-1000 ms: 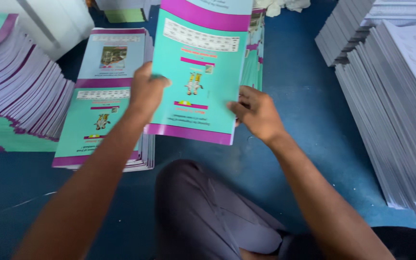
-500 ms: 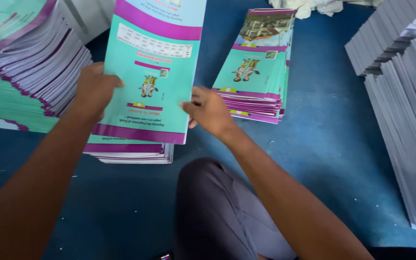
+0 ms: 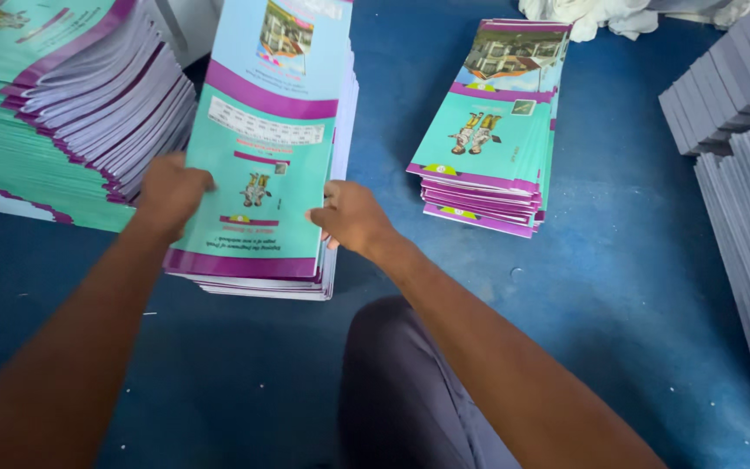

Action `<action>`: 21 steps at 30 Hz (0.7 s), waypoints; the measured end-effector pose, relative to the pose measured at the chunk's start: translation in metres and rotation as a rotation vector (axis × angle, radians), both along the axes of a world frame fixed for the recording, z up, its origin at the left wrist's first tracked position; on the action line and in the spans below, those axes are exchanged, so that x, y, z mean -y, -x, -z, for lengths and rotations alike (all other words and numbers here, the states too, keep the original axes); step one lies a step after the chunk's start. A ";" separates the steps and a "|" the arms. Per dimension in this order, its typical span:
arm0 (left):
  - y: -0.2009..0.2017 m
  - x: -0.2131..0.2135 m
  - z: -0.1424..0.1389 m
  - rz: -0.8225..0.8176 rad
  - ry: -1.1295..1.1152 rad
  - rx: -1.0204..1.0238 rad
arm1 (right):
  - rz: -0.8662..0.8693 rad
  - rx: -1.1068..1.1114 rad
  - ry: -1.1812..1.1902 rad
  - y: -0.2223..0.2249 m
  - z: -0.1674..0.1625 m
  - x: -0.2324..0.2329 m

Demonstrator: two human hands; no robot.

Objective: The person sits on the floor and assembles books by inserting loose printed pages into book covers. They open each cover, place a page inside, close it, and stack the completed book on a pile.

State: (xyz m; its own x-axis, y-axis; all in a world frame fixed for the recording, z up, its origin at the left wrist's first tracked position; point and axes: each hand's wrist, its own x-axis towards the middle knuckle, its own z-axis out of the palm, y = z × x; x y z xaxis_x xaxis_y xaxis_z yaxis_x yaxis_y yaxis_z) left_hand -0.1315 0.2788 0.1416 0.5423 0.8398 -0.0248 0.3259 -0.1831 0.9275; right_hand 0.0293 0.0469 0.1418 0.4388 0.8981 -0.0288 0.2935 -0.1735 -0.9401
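Left hand [image 3: 169, 193] and right hand [image 3: 353, 217], fingers curled closed, grip opposite edges of the teal booklet stack [image 3: 262, 156] at centre-left of frame

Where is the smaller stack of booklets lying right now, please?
In the head view the smaller stack of booklets lies on the blue floor, to the right of the right hand, below the white cloth.
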 end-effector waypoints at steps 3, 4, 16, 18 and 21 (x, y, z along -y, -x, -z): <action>0.001 0.004 0.005 -0.010 0.005 -0.047 | -0.014 -0.031 0.006 0.001 0.011 -0.002; 0.002 0.006 0.006 -0.014 0.001 -0.067 | -0.007 -0.022 0.020 0.000 0.014 -0.002; -0.004 -0.010 0.028 -0.013 -0.407 -0.361 | 0.068 -0.029 0.099 0.007 0.018 -0.001; -0.005 -0.013 0.034 -0.028 -0.519 -0.471 | 0.106 -0.017 0.077 0.011 0.016 0.001; -0.002 -0.011 0.040 -0.041 -0.571 -0.494 | 0.140 0.102 0.169 0.015 0.016 -0.001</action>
State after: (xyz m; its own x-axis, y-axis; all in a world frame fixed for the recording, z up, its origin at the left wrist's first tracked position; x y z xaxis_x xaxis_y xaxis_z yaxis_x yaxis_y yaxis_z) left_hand -0.1295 0.2901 0.1011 0.5494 0.8141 0.1882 0.6961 -0.5705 0.4359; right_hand 0.0140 0.0483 0.1258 0.5667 0.8147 -0.1226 0.3476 -0.3714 -0.8610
